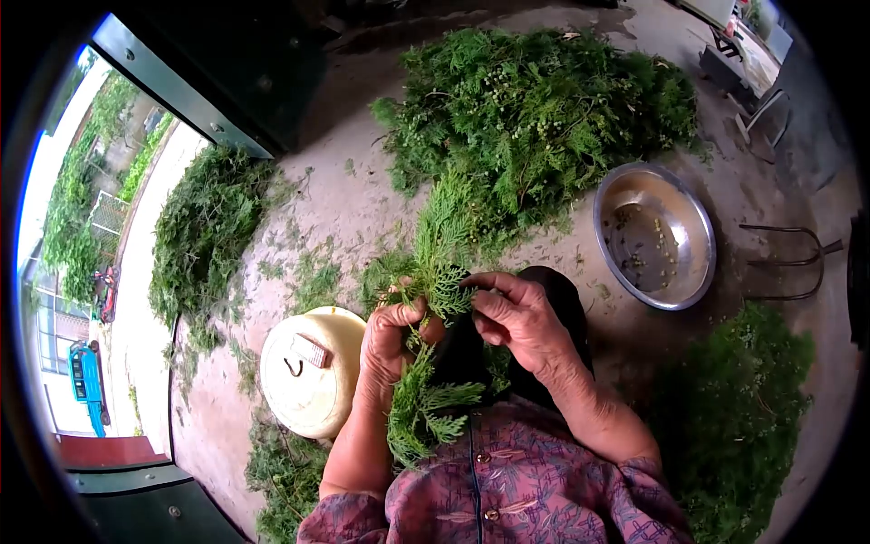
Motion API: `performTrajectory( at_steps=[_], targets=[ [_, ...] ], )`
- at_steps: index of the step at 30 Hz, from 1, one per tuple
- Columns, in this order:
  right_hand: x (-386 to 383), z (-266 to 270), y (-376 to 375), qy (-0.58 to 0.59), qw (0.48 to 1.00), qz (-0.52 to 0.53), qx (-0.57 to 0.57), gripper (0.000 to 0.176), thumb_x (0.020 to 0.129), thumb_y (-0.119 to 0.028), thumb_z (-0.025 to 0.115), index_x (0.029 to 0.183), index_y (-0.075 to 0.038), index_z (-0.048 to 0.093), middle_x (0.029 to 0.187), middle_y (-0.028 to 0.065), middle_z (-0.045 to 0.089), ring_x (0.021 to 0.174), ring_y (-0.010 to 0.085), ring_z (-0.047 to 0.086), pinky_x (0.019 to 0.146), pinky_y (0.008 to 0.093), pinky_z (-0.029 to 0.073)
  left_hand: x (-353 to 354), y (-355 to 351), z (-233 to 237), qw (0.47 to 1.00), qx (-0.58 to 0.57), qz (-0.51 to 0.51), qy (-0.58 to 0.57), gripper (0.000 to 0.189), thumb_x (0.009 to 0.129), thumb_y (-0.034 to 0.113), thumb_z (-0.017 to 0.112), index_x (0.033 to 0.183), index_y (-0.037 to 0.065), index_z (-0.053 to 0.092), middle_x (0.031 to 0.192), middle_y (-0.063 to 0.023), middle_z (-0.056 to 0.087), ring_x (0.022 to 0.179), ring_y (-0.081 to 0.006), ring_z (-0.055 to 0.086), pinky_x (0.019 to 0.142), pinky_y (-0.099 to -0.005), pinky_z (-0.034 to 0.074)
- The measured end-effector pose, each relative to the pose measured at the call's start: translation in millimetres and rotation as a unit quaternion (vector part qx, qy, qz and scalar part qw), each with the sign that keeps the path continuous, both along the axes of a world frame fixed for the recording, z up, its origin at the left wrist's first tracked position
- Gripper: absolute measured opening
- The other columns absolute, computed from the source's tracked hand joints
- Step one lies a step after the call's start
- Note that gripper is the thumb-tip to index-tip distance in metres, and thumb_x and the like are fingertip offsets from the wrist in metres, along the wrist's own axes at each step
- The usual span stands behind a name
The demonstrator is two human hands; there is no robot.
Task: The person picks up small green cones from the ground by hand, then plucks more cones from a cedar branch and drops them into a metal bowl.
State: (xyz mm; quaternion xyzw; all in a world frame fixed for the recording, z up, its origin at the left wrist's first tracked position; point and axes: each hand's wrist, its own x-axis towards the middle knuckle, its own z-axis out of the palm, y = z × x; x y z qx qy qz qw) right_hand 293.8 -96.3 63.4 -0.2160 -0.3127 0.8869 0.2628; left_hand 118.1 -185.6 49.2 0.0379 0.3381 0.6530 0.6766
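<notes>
A green leafy sprig (441, 231) stands up in front of my body, with more of its foliage hanging below my left hand. My left hand (396, 331) is closed around its stem. At the sprig's right edge, my right hand (515, 317) has its thumb and fingers pinched together at the leaf tips; what lies between them is too small to make out. A metal basin (693, 213) to the right holds scattered small round green and dark bits.
Ahead lies a large heap of green branches (544, 118). More greenery lies at left (204, 236) and lower right (734, 426). A round cream lid or container (308, 399) stands left of my arm. A curved metal frame (797, 263) is at the right.
</notes>
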Motion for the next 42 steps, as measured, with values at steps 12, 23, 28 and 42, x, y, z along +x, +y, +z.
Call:
performTrajectory(
  at_steps=[12, 23, 28, 42],
  targets=[
    [-15.2, -8.0, -16.3, -0.184, 0.964, -0.034, 0.189, 0.012, 0.08, -0.004, 0.062, 0.091, -0.001, 0.059, 0.075, 0.0003, 0.058, 0.058, 0.0069, 0.053, 0.052, 0.0216, 0.043, 23.3, 7.1, 25.6, 0.981, -0.124, 0.004, 0.146, 0.02, 0.071, 0.007, 0.067, 0.086, -0.002, 0.059, 0.074, -0.0071, 0.061, 0.067, -0.0173, 0.058, 0.063, -0.0271, 0.048],
    [135.6, -84.7, 140.2, 0.006, 0.895, -0.426, -0.133, 0.034, 0.088, -0.016, 0.054, 0.115, 0.002, 0.046, 0.106, 0.0151, 0.056, 0.096, 0.0303, 0.053, 0.087, 0.0451, 0.048, -73.8, 22.3, 60.8, 0.898, -0.162, 0.173, 0.37, 0.019, 0.077, 0.022, 0.069, 0.078, 0.004, 0.064, 0.069, -0.0026, 0.06, 0.055, -0.0096, 0.05, 0.049, -0.022, 0.039],
    [228.3, -117.7, 202.6, -0.082, 0.832, -0.543, -0.081, 0.029, 0.092, -0.011, 0.04, 0.114, 0.005, 0.047, 0.12, 0.0142, 0.049, 0.108, 0.0277, 0.049, 0.092, 0.0438, 0.046, -107.6, 20.3, 75.0, 0.885, -0.128, 0.224, 0.387, 0.018, 0.079, 0.019, 0.067, 0.085, 0.002, 0.062, 0.073, -0.0046, 0.061, 0.058, -0.0099, 0.052, 0.048, -0.0197, 0.041],
    [102.3, -55.0, 143.8, -0.09, 0.941, -0.314, 0.092, 0.016, 0.087, -0.012, 0.053, 0.099, -0.001, 0.054, 0.087, 0.0079, 0.06, 0.077, 0.0177, 0.059, 0.063, 0.0285, 0.05, -150.9, 8.7, 58.1, 0.908, -0.036, 0.355, 0.219, 0.02, 0.079, 0.017, 0.067, 0.088, 0.001, 0.06, 0.076, -0.0065, 0.058, 0.065, -0.015, 0.054, 0.051, -0.0246, 0.045]
  ],
)
